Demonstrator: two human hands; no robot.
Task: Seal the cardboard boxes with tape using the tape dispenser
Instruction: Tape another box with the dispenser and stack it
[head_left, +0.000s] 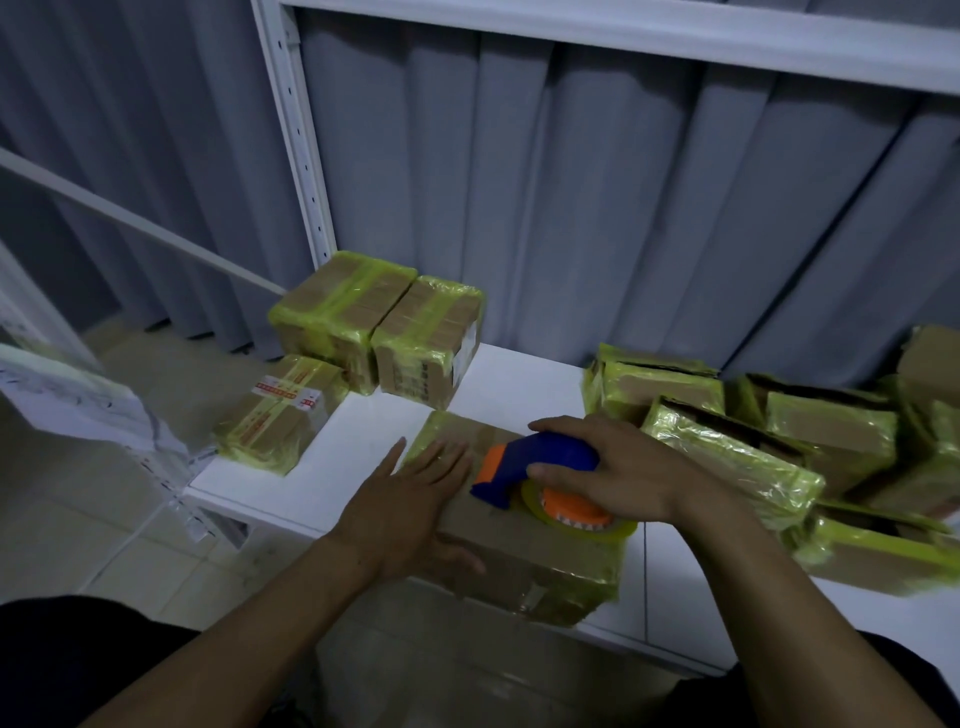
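cardboard box (524, 561) top: partly under left hand (415, 488)
tape dispenser (540, 460): roll half hidden beneath right hand (623, 467)
boxes (857, 457) right of right hand: cut by frame edge
label (283, 392) print beyond left hand: too small to read

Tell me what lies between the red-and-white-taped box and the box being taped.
Head view: only a bare strip of white shelf top separates the red-and-white-taped box from the box being taped.
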